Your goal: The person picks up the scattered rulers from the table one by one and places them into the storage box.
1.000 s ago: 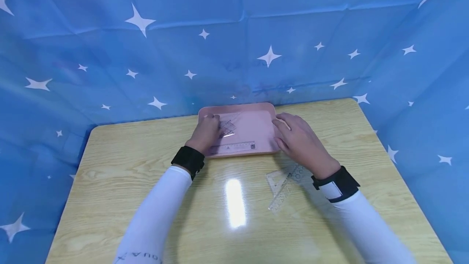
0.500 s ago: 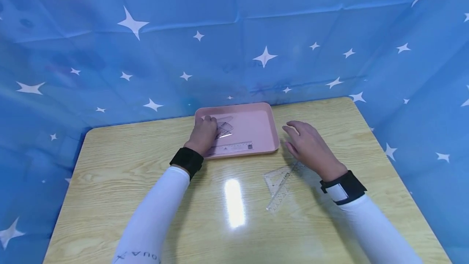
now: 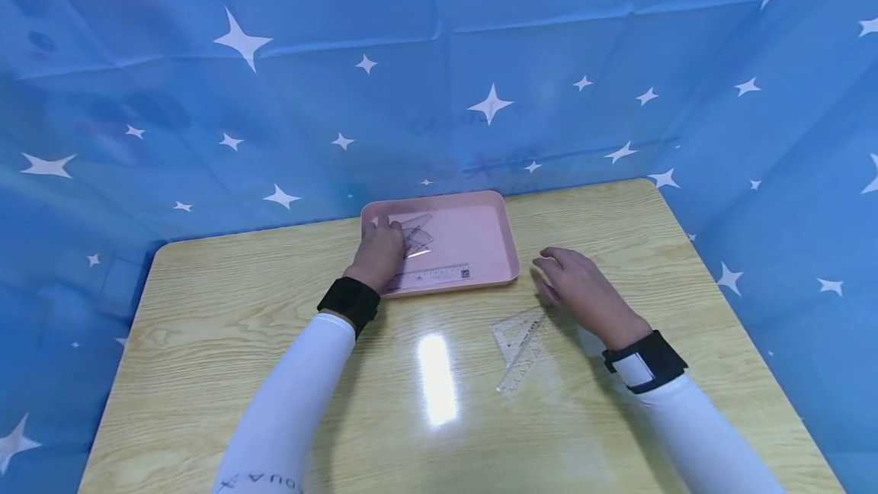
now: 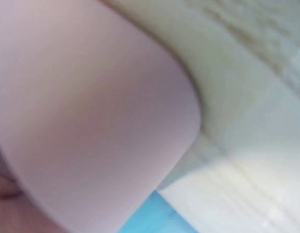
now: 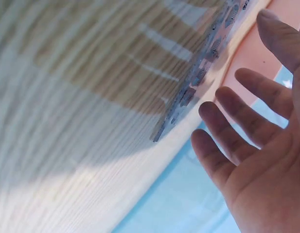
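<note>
A pink tray (image 3: 480,242) stands near the table's back edge. My left hand (image 3: 379,254) grips its left side with curled fingers; in the left wrist view the tray's wall (image 4: 106,107) hides most of that hand. Inside the tray lie a clear ruler (image 3: 435,275) and overlapping clear drawing pieces (image 3: 417,238), partly covered by my hand. On the table in front, a clear straight-edged ruler (image 3: 521,360) with cut-out shapes overlaps a clear set square (image 3: 507,334). Just beyond them hovers my right hand (image 3: 579,292), fingers spread and relaxed, holding nothing in the right wrist view.
The wood-grain table (image 3: 240,311) ends at the back against a blue curtain (image 3: 309,120) with white stars. A bright light reflection lies on the tabletop in front of the tray.
My right hand has left the tray's right side and moved outward, then down toward the clear ruler and set square on the table. My left hand has stayed at the tray.
</note>
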`<action>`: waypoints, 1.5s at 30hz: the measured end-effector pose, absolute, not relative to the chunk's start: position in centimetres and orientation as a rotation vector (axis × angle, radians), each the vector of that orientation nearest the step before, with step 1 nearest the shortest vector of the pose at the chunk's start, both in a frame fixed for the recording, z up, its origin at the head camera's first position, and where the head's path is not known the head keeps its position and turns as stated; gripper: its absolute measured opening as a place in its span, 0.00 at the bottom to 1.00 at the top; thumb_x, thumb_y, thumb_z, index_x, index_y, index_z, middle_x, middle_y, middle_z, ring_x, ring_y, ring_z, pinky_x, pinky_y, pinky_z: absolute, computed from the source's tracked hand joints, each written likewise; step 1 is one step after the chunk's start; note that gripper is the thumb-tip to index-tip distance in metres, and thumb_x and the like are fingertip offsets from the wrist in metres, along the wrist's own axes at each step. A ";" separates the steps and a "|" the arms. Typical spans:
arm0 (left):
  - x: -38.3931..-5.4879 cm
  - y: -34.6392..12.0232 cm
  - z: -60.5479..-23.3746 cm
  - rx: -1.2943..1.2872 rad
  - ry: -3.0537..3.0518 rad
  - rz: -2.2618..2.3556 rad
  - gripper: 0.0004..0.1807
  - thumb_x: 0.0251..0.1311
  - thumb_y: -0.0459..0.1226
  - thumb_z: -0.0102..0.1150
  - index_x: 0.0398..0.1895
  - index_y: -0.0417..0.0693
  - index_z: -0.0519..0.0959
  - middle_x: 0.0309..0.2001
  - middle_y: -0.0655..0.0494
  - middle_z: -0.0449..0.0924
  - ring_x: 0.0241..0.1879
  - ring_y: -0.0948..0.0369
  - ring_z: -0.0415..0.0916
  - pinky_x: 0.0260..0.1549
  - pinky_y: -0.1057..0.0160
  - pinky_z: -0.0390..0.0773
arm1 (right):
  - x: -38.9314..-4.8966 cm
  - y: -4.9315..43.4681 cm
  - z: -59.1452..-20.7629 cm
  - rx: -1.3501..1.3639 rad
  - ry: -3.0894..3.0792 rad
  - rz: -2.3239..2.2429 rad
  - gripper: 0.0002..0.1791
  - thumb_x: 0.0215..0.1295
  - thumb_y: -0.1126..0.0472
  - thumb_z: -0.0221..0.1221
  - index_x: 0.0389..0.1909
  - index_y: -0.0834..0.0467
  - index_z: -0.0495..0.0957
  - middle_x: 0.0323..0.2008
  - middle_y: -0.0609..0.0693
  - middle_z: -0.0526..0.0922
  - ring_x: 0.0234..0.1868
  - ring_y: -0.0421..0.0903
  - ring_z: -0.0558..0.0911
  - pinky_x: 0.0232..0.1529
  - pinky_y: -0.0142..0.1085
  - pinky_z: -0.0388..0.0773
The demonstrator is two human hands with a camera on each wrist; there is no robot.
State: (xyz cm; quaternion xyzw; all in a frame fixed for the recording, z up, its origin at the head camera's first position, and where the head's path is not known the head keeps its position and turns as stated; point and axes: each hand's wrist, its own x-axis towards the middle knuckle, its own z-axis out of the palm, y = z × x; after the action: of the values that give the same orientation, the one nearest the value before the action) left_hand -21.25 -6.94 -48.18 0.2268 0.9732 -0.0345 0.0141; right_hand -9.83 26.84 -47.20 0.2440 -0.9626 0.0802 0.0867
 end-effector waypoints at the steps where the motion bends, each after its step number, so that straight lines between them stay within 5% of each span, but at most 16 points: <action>1: -21.2 -7.0 -48.1 0.707 3.032 -0.115 0.12 0.78 0.30 0.46 0.48 0.28 0.79 0.42 0.38 0.82 0.48 0.48 0.76 0.49 0.47 0.77 | -9.7 26.8 -47.3 0.730 -2.877 0.245 0.21 0.67 0.61 0.68 0.57 0.68 0.80 0.57 0.66 0.82 0.60 0.62 0.81 0.62 0.56 0.77; 7: -20.8 -6.9 -47.9 0.694 3.078 -0.093 0.22 0.77 0.43 0.52 0.47 0.26 0.78 0.43 0.36 0.81 0.49 0.45 0.77 0.50 0.44 0.78 | -9.0 26.7 -47.8 0.779 -2.960 0.306 0.27 0.63 0.56 0.72 0.58 0.66 0.80 0.59 0.66 0.81 0.61 0.63 0.80 0.62 0.56 0.77; 16: -20.5 -6.7 -47.7 0.643 3.079 -0.033 0.31 0.78 0.48 0.49 0.62 0.23 0.71 0.57 0.30 0.76 0.60 0.41 0.74 0.65 0.44 0.69 | -8.5 26.5 -48.2 0.760 -3.089 0.346 0.35 0.59 0.48 0.74 0.62 0.64 0.79 0.60 0.62 0.80 0.62 0.59 0.79 0.64 0.54 0.77; 21: -19.8 -6.6 -46.5 0.691 3.135 0.042 0.29 0.76 0.47 0.53 0.61 0.26 0.72 0.57 0.32 0.77 0.62 0.41 0.73 0.68 0.41 0.66 | -8.4 26.5 -48.5 0.763 -3.093 0.335 0.36 0.57 0.49 0.75 0.63 0.64 0.78 0.60 0.62 0.79 0.62 0.60 0.78 0.63 0.55 0.77; 32: -16.4 -5.4 -45.3 0.801 3.185 0.285 0.24 0.75 0.48 0.56 0.57 0.35 0.77 0.55 0.36 0.76 0.50 0.43 0.75 0.49 0.48 0.78 | -8.2 26.7 -49.0 0.788 -3.048 0.371 0.36 0.57 0.48 0.75 0.62 0.63 0.79 0.60 0.62 0.79 0.60 0.59 0.78 0.60 0.55 0.78; 40: -14.5 -4.9 -46.1 0.982 3.236 0.330 0.22 0.75 0.46 0.55 0.57 0.35 0.79 0.58 0.37 0.77 0.62 0.43 0.73 0.66 0.47 0.69 | -8.2 26.7 -49.2 0.792 -3.047 0.388 0.34 0.57 0.47 0.74 0.61 0.60 0.80 0.59 0.61 0.79 0.59 0.59 0.78 0.59 0.54 0.78; 45: -13.1 -5.0 -45.9 0.999 3.257 0.467 0.19 0.73 0.42 0.59 0.56 0.36 0.81 0.55 0.40 0.78 0.58 0.43 0.74 0.65 0.47 0.71 | -8.1 26.7 -49.2 0.802 -3.049 0.384 0.32 0.59 0.47 0.73 0.60 0.60 0.81 0.59 0.62 0.79 0.59 0.59 0.78 0.59 0.54 0.78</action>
State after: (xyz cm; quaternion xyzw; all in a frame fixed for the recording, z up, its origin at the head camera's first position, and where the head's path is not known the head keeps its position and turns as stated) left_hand -13.08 -4.96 -45.89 0.2874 0.9367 0.1344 -0.1479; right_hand -8.09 26.72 -49.24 0.2525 -0.9599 0.1208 -0.0171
